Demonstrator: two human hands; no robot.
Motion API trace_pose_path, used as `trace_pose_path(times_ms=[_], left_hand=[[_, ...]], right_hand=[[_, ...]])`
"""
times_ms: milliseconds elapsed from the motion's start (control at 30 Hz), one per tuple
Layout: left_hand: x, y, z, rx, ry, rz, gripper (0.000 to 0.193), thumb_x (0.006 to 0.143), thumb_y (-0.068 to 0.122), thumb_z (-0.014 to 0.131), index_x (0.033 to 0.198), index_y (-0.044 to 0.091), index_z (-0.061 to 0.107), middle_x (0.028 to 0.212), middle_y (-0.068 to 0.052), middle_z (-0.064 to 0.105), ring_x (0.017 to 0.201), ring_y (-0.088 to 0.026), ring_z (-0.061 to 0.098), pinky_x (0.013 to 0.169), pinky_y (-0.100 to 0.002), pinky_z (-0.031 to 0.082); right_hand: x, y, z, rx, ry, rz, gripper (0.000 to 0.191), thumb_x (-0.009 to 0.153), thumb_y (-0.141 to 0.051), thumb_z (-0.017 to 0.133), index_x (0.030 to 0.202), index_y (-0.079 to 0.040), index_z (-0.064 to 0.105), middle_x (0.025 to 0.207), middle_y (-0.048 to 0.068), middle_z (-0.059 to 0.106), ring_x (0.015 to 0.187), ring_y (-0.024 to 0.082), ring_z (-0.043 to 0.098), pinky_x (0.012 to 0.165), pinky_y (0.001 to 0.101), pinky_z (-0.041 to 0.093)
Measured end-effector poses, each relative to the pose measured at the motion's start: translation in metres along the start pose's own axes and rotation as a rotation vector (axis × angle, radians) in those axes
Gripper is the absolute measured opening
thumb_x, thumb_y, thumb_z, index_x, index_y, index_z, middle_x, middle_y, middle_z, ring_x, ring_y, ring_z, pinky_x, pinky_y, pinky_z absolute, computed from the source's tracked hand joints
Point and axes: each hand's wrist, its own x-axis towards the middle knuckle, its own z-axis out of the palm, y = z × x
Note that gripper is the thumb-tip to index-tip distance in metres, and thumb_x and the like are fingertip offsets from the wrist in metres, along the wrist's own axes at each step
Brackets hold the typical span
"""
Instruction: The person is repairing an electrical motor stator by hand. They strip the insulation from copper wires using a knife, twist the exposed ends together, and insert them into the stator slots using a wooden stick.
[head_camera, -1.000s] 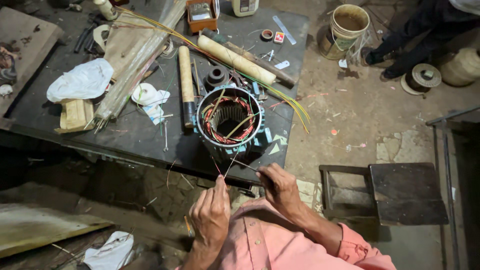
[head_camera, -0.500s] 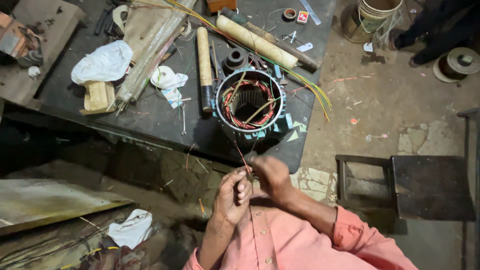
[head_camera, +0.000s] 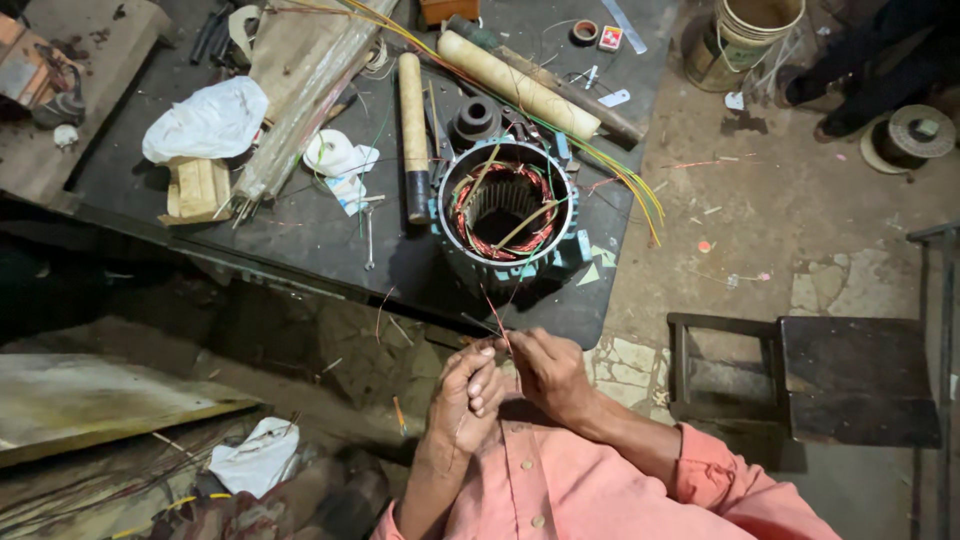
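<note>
A round motor stator (head_camera: 505, 213) with copper-red windings stands upright on the dark workbench (head_camera: 320, 235), near its front edge. Thin copper wires (head_camera: 497, 318) run from the stator down to my hands. My left hand (head_camera: 468, 385) and my right hand (head_camera: 545, 370) meet just below the bench edge, fingers pinched together on the wire ends. Both forearms come up from the bottom of the view, and the right one wears a salmon sleeve.
On the bench lie two cream rolls of paper (head_camera: 515, 82), a bundle of long sticks (head_camera: 300, 90), white cloths (head_camera: 205, 120) and small tools. A dark wooden stool (head_camera: 830, 380) stands at the right. A bucket (head_camera: 745, 35) and another person's dark-clothed legs (head_camera: 875, 60) are at the top right.
My two hands have come together below the bench edge and closed on the wire ends. The view has shifted, so the bench and stator sit lower and further right.
</note>
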Motion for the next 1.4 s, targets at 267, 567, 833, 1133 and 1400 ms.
trace_pose_path(times_ms=[267, 567, 833, 1133, 1400], left_hand=[[-0.002, -0.002, 0.005, 0.061, 0.02, 0.02, 0.022, 0.1, 0.006, 0.055, 0.115, -0.005, 0.066, 0.052, 0.006, 0.042, 0.039, -0.004, 0.034, 0.036, -0.02, 0.027], [0.001, -0.009, 0.007, 1.052, 0.165, 0.593, 0.026, 0.101, 0.014, 0.061, 0.113, -0.005, 0.074, 0.097, -0.003, 0.077, 0.084, -0.005, 0.067, 0.074, -0.02, 0.052], [-0.005, -0.006, 0.013, 0.875, 0.223, 0.356, 0.025, 0.099, 0.012, 0.061, 0.111, -0.005, 0.076, 0.061, 0.004, 0.057, 0.048, 0.0, 0.043, 0.044, -0.018, 0.034], [-0.003, 0.008, 0.007, 0.016, -0.031, -0.047, 0.022, 0.1, 0.006, 0.054, 0.115, -0.006, 0.065, 0.052, 0.006, 0.043, 0.038, -0.004, 0.037, 0.036, -0.019, 0.03], [-0.005, 0.012, 0.005, -0.026, -0.062, -0.056, 0.023, 0.1, 0.005, 0.053, 0.117, -0.006, 0.064, 0.052, 0.005, 0.042, 0.038, -0.004, 0.036, 0.037, -0.019, 0.029]], right_hand=[[-0.004, 0.002, -0.014, -0.169, -0.103, 0.05, 0.025, 0.079, -0.001, 0.073, 0.103, -0.007, 0.067, 0.078, 0.014, 0.057, 0.064, 0.032, 0.062, 0.055, 0.0448, 0.048], [0.023, -0.017, -0.04, -0.196, -0.175, 0.145, 0.028, 0.082, 0.001, 0.068, 0.11, -0.002, 0.064, 0.088, 0.018, 0.062, 0.073, 0.037, 0.064, 0.06, 0.0455, 0.051], [0.004, -0.002, -0.028, -0.171, -0.169, 0.156, 0.031, 0.077, 0.001, 0.069, 0.108, -0.005, 0.064, 0.085, 0.017, 0.063, 0.073, 0.038, 0.064, 0.06, 0.0472, 0.05], [0.005, -0.004, -0.01, -0.105, 0.006, 0.196, 0.025, 0.087, 0.002, 0.069, 0.111, -0.004, 0.065, 0.085, 0.015, 0.061, 0.071, 0.035, 0.063, 0.061, 0.0422, 0.05], [-0.004, 0.001, -0.01, -0.094, -0.1, 0.071, 0.031, 0.079, -0.003, 0.072, 0.109, -0.003, 0.064, 0.082, 0.015, 0.058, 0.07, 0.035, 0.061, 0.06, 0.0449, 0.048]])
